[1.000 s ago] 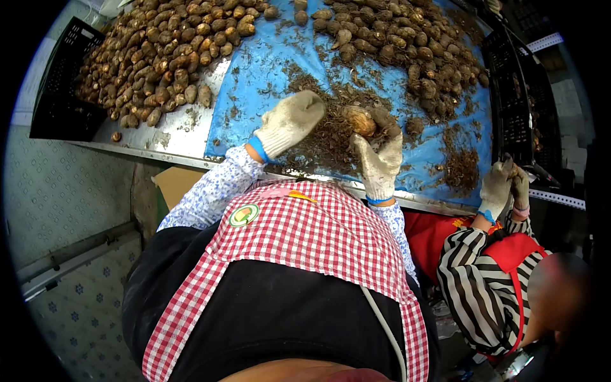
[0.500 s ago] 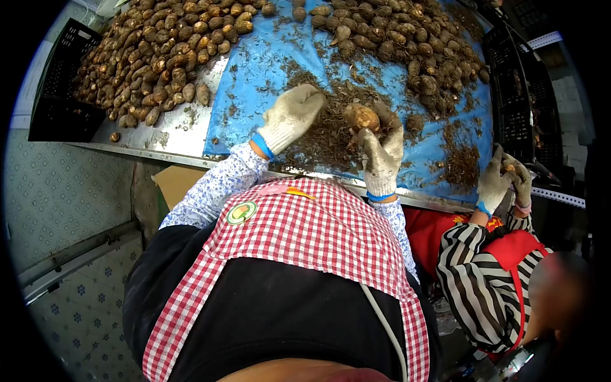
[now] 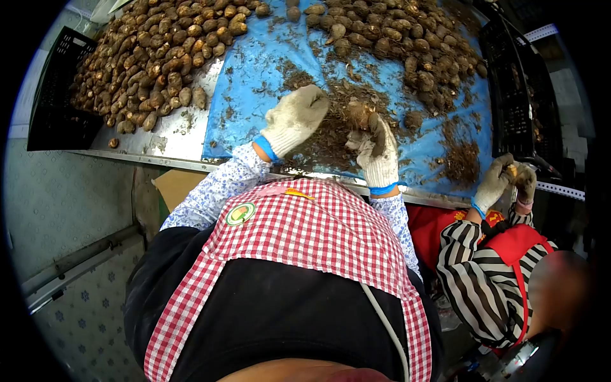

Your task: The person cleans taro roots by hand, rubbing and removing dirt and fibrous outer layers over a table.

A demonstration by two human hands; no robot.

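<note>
My right hand, in a dirty white knit glove, grips a small brown taro over the blue sheet. The taro's far side looks hairy and merges with the scraps behind it. To its left, my gloved left hand is closed, its fingers curled away from me; whatever they hold is hidden. Beneath and between both hands spreads a heap of brown fibrous peelings. A gap separates my left hand from the taro.
Taros are piled at the left and at the back right. Black crates stand at the left and right table ends. On the right, a co-worker's gloved hands hold a small piece. The blue sheet covers the table's middle.
The taro in my right hand has turned from a pale, smooth face to a browner, hairy one, and my right fingers have shifted. My left hand stays almost where it was.
</note>
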